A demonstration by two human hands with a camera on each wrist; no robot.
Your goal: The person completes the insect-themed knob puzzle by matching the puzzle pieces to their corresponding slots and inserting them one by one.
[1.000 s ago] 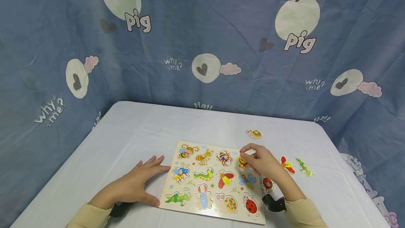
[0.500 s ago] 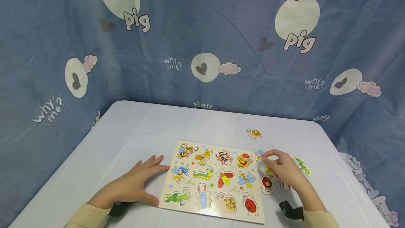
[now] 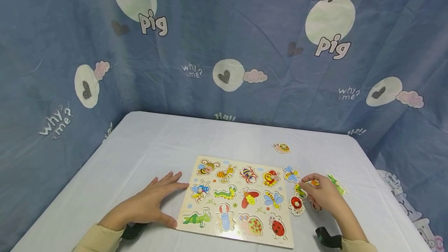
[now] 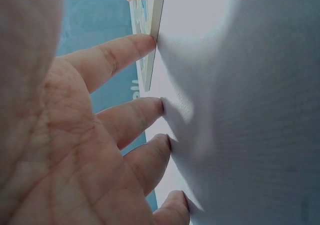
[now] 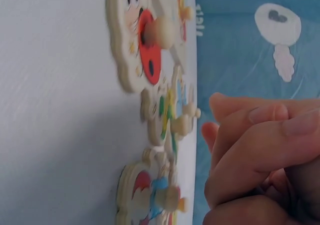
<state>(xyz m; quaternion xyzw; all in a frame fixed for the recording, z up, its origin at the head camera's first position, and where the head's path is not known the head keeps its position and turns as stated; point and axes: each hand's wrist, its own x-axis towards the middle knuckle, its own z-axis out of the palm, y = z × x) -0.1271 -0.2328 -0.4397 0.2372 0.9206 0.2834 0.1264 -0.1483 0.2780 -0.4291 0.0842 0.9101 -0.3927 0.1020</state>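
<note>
My left hand point(image 3: 148, 201) lies spread at the left edge of a wooden insect puzzle board point(image 3: 232, 234); its index finger and thumb touch that edge. In the left wrist view one fingertip meets the board's side point(image 4: 157, 15). My right hand point(image 3: 325, 193) hovers over loose knobbed pieces right of the board, fingers loosely bent, holding nothing visible. Nearest it are a green-yellow piece point(image 3: 300, 189), a ladybug piece point(image 3: 296, 204) and a blue-winged bee piece point(image 3: 291, 174). The right wrist view shows the fingers point(image 5: 250, 150) apart from the ladybug piece point(image 5: 150, 50) and other knobs.
A snail piece point(image 3: 281, 148) lies behind the board. A green grasshopper piece point(image 3: 336, 184) is beyond the right hand, which partly hides other pieces. A white cloth point(image 3: 168, 135) covers the table, with a blue printed curtain point(image 3: 196, 100) behind it.
My right hand has left the board's upper right corner, where the butterfly piece now shows fully, and moved right over the loose pieces. The left hand stays put.
</note>
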